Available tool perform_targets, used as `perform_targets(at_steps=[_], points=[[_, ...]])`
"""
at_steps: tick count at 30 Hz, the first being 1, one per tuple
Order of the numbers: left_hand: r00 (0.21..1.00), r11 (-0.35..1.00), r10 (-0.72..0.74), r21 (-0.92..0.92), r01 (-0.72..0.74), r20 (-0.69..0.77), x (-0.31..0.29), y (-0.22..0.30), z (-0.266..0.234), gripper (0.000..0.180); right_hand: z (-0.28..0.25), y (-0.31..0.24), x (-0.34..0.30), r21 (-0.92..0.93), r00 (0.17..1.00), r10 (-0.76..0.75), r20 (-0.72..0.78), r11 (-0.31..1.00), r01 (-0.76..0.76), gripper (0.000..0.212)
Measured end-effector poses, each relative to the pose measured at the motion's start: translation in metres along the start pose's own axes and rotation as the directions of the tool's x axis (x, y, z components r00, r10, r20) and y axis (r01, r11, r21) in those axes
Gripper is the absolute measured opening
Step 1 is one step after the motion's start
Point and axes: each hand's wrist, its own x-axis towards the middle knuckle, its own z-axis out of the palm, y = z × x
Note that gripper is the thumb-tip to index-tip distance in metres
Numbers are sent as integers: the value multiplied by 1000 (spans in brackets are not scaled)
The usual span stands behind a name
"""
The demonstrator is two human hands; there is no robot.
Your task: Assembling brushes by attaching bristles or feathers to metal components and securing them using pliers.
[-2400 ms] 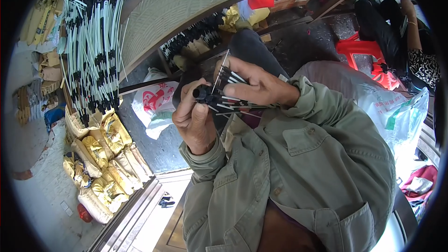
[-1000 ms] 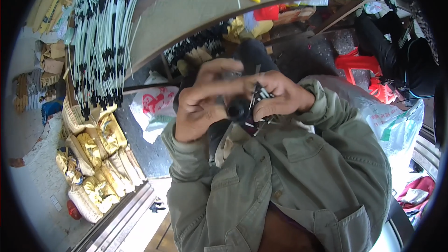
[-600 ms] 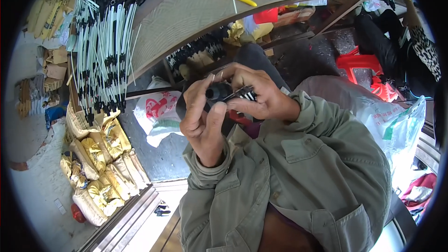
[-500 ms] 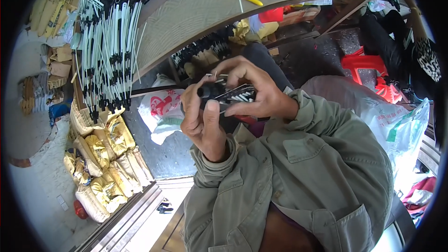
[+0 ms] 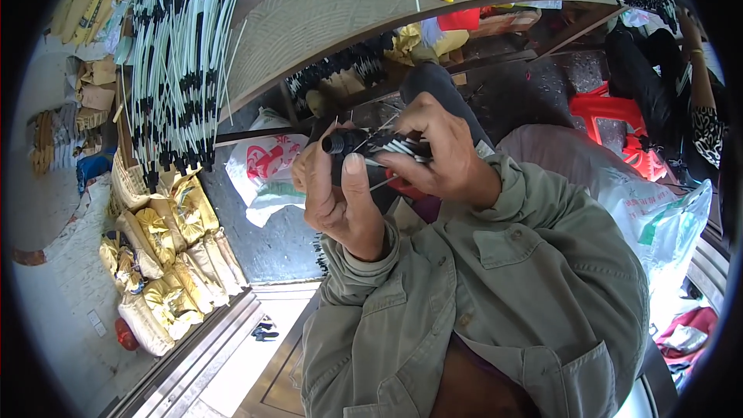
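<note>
Plainly, in the head view, both bare hands were occupied in front of the chest, below the table edge [image 5: 325,62]. The left hand [image 5: 340,205] was curled around a black cylindrical hub [image 5: 338,142], its thumb up against the near side and its fingers beyond. Just to the right, the right hand [image 5: 453,155] was drawn narrow around a bunch of white-tipped rods [image 5: 402,145], thumb below and forefinger arched above; exactly which rods it pinched could not be told. A few thin wires [image 5: 384,124] stuck out above the bunch.

The hub looked light, hard and probably plastic, so its ringed outer wall seemed the surest place to grip, though smooth stretches might slip. The rods looked slim and springy, likely to splay if held loosely and to bend if pressed sideways; gathering them close to the hub seemed safer than pulling at their tips.
</note>
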Motion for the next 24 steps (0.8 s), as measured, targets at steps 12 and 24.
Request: perform_targets(at_steps=[12,24], points=[[982,980,172,87,-178,73,6,-7,-10,27,-10,17,20,275,960,17,280,957,-97,16],[982,974,186,123,-188,28,3,-12,-11,29,3,23,21,370,916,115,385,890,-267,16]])
